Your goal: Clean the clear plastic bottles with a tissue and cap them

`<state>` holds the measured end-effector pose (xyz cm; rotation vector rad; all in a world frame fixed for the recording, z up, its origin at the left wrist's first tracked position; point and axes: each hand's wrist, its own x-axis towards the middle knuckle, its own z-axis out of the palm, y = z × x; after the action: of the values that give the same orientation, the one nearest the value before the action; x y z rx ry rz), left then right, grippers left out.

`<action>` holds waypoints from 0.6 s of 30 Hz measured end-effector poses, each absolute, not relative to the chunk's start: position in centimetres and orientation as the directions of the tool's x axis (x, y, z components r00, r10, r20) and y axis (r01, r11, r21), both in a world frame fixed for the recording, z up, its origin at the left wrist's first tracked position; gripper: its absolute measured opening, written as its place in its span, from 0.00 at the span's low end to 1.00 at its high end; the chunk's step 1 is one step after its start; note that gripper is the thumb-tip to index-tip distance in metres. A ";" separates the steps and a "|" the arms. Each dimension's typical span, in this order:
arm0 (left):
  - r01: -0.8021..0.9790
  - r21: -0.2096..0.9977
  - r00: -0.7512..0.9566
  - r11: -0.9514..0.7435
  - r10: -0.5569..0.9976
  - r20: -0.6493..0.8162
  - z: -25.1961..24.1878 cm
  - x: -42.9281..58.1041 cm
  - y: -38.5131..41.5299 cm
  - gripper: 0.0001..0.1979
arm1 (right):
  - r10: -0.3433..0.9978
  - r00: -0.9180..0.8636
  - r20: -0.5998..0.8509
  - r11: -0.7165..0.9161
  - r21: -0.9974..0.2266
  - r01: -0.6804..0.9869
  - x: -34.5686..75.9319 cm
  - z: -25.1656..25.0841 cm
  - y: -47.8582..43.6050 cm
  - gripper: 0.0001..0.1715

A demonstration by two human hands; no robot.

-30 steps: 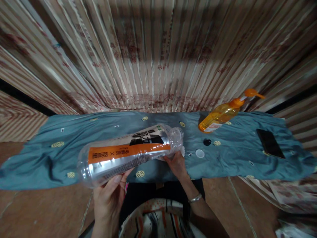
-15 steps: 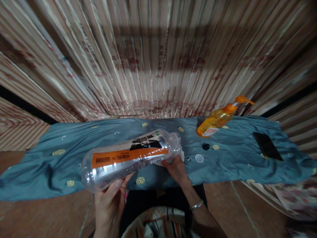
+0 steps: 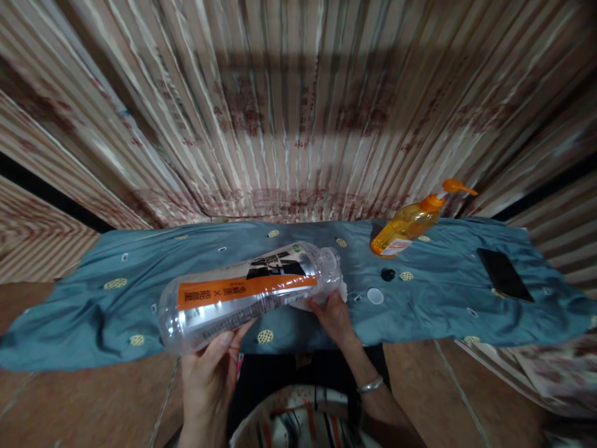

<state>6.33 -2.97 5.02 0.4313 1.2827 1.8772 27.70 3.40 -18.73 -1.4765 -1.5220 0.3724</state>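
Note:
A large clear plastic bottle point(image 3: 247, 289) with a silver, orange and black label lies tilted across my view, its uncapped mouth toward the right. My left hand point(image 3: 214, 358) grips it from below near its base, thumb along the near side. Just under the neck, my right hand point(image 3: 333, 314) is closed on a crumpled white tissue point(image 3: 344, 290), partly hidden behind the bottle and fingers. The tissue appears to touch the neck. To the right of that hand, a white round disc point(image 3: 375, 297) and a small black cap point(image 3: 387, 274) rest on the blue cloth point(image 3: 433, 311).
An orange pump bottle point(image 3: 405, 227) with amber liquid stands at the back right. Farther right lies a black phone point(image 3: 505, 275). Striped curtains point(image 3: 298, 112) hang along the back edge of the cloth-covered table. A tiled floor point(image 3: 116, 404) shows in front.
The view has shifted very slightly. The bottle's base has risen a little and moved slightly right with my left hand. My right hand stays at the neck with the tissue.

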 end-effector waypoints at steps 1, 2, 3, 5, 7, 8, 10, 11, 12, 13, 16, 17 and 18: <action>-0.425 0.891 -0.619 -0.158 0.769 -0.159 5.1 6.4 -3.0 0.50 | 0.897 0.182 0.404 0.223 -0.767 0.601 27.7 -18.7 3.4 0.23; -0.426 0.891 -0.621 -0.156 0.767 -0.162 5.1 6.4 -3.0 0.49 | 0.898 0.184 0.400 0.221 -0.771 0.597 27.7 -18.6 3.4 0.23; -0.428 0.891 -0.623 -0.154 0.765 -0.167 5.1 6.4 -3.0 0.48 | 0.900 0.184 0.396 0.218 -0.773 0.596 27.7 -18.6 3.4 0.24; -0.433 0.889 -0.628 -0.151 0.758 -0.177 5.0 6.4 -3.1 0.45 | 0.904 0.177 0.389 0.215 -0.771 0.599 27.7 -18.6 3.4 0.26; -0.434 0.889 -0.636 -0.149 0.750 -0.184 5.0 6.4 -3.1 0.45 | 0.907 0.167 0.386 0.215 -0.767 0.604 27.7 -18.7 3.4 0.26; -0.432 0.890 -0.639 -0.149 0.747 -0.185 5.0 6.4 -3.1 0.46 | 0.907 0.166 0.386 0.215 -0.766 0.605 27.8 -18.7 3.5 0.26; -0.424 0.893 -0.642 -0.152 0.746 -0.178 5.1 6.5 -3.1 0.47 | 0.906 0.172 0.388 0.212 -0.766 0.607 27.7 -18.9 3.5 0.26; -0.420 0.895 -0.641 -0.152 0.748 -0.174 5.2 6.5 -3.1 0.47 | 0.904 0.176 0.390 0.211 -0.765 0.608 27.7 -19.0 3.5 0.26; -0.417 0.897 -0.638 -0.147 0.750 -0.173 5.2 6.5 -3.1 0.46 | 0.902 0.178 0.393 0.212 -0.763 0.610 27.6 -19.0 3.5 0.26; -0.415 0.899 -0.635 -0.141 0.752 -0.176 5.3 6.5 -3.1 0.46 | 0.900 0.179 0.396 0.213 -0.761 0.613 27.6 -19.1 3.5 0.27; -0.413 0.902 -0.632 -0.124 0.752 -0.186 5.5 6.5 -3.1 0.45 | 0.900 0.169 0.402 0.222 -0.755 0.617 27.4 -19.3 3.5 0.27; -0.418 0.900 -0.634 -0.124 0.750 -0.191 5.6 6.6 -3.1 0.45 | 0.900 0.167 0.402 0.222 -0.755 0.617 27.4 -19.4 3.5 0.27; -0.426 0.896 -0.635 -0.126 0.747 -0.197 5.7 6.6 -3.0 0.46 | 0.901 0.168 0.400 0.220 -0.755 0.618 27.4 -19.4 3.5 0.27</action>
<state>6.58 -3.02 5.69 0.3850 1.3340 1.8596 27.44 3.49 -19.41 -1.4869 -1.5393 0.3733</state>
